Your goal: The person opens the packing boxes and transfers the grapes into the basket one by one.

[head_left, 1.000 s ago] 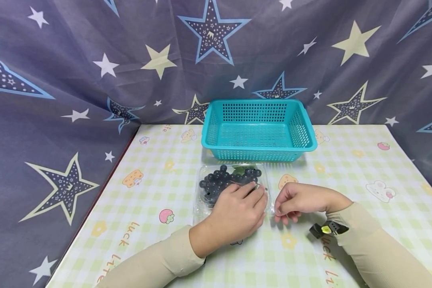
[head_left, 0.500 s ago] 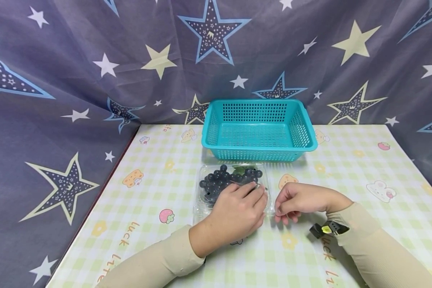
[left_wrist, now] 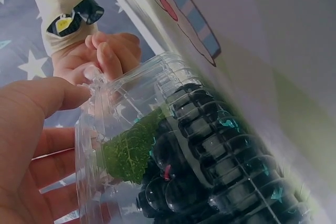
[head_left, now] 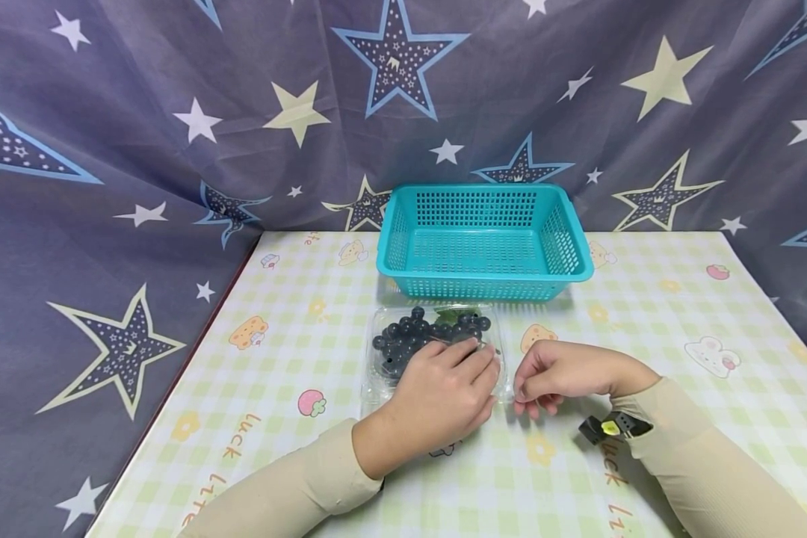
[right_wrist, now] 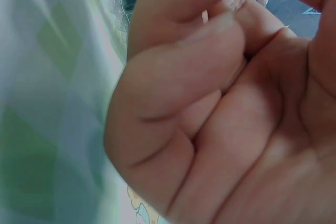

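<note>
A clear plastic clamshell box (head_left: 371,388) lies on the table, holding dark grapes (head_left: 403,340) and a green leaf (left_wrist: 134,145). My left hand (head_left: 437,400) rests over the near right part of its lid, fingers stretched across the plastic. In the left wrist view, the thumb (left_wrist: 68,94) reaches toward the box's corner. My right hand (head_left: 565,373) is at the box's near right corner, thumb and forefinger pinching its edge. The right wrist view shows the other fingers (right_wrist: 173,87) of that hand curled toward the palm. The left palm hides part of the box.
Behind the box stands a turquoise plastic basket (head_left: 484,288) with perforated walls. A checked, cartoon-printed cloth (head_left: 296,463) covers the table. A star-patterned curtain (head_left: 255,60) hangs at the back and sides. A black strap device (head_left: 619,427) sits at the right wrist.
</note>
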{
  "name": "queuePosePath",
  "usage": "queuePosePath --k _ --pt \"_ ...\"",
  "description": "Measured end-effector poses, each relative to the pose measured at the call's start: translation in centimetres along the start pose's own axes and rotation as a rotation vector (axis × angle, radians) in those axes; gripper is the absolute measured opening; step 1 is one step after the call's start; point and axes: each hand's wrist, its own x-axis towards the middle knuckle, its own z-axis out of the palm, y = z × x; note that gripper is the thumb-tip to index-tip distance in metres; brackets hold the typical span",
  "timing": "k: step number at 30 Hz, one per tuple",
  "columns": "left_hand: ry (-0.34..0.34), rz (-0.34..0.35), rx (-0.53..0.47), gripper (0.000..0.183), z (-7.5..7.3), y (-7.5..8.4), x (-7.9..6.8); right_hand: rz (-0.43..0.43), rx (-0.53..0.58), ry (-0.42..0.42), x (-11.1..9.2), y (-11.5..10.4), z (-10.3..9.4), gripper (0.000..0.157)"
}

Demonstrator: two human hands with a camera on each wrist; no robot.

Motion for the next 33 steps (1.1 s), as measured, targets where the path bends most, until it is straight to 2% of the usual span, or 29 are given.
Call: queuePosePath --k 5,11,17,24,28,33 --pt "0.003 -0.010 -0.020 0.041 0.0 0.0 0.0 0.000 -0.009 0.002 0.0 0.0 0.0 0.026" --pt "0.016 0.004 0.009 0.042 0.1 -0.1 0.0 -0.010 -0.031 0.002 0.0 -0.1 0.0 0.022" --pt "-0.003 0.008 -0.007 0.044 -0.2 -0.4 0.0 -0.015 -0.042 0.009 0.0 -0.1 0.0 0.022" --pt "-0.017 0.004 -0.023 0.031 -0.8 -0.8 0.0 -0.006 -0.045 0.028 0.1 -0.2 0.1 0.020" --pt "-0.055 0.005 -0.035 0.029 -1.4 -1.2 0.0 -0.010 -0.055 0.045 0.1 -0.1 0.1 0.020" --pt "-0.134 -0.002 -0.076 0.040 -2.3 -1.8 -0.1 -0.002 -0.037 0.059 0.1 0.0 0.1 0.019"
